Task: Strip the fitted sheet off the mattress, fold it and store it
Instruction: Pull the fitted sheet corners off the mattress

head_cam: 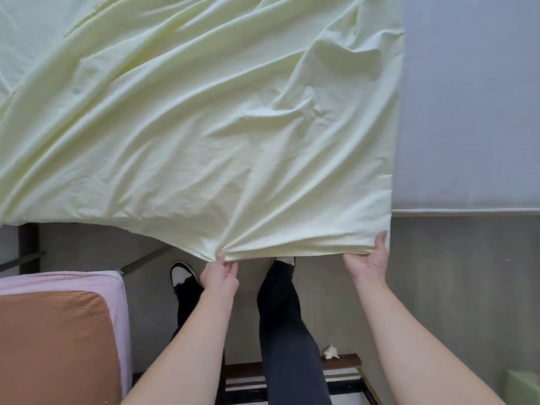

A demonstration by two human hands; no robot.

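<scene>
Both hands' grip, left hand (219, 275) and right hand (368, 260), on sheet (204, 127) hem off mattress (470, 112) edge.

Bed: grey mattress (467, 106), bare at right; pale-green fitted sheet (190, 118) lies rumpled on its left and middle part, near edge hanging off. Grey floor (438, 287) w/ crumpled white scrap (331, 352).
</scene>
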